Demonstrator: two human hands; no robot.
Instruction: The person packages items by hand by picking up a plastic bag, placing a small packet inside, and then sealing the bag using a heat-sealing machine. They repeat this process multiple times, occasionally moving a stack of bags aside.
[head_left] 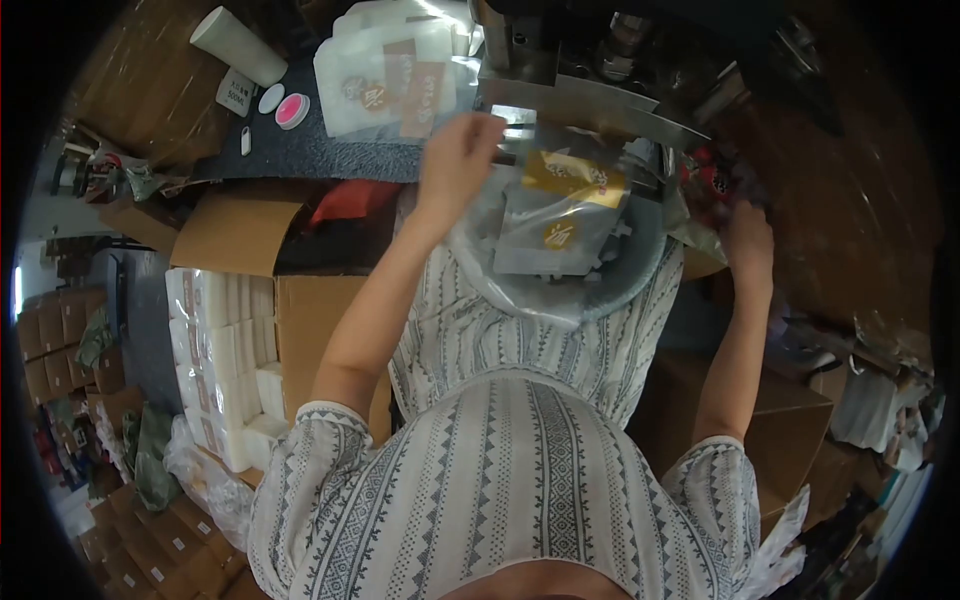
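My left hand (462, 160) is raised at the front edge of a metal machine (600, 105), its fingers pressed together; what they hold, if anything, is too small to tell. Just right of it, a clear plastic pouch with gold labels (575, 185) lies over a round grey basin (640, 265) on my lap. Off to the right, my right hand (747, 240) reaches to red packets (712, 180) in an open bag, and its fingertips are partly hidden there.
A stack of pouches (375, 85) lies on a blue towel (330, 150), with a pink round tin (291, 111) and a white cup (238, 45) to its left. Cardboard boxes (235, 228) and white packs (215, 350) stand at my left. Another box (780, 385) is at my right.
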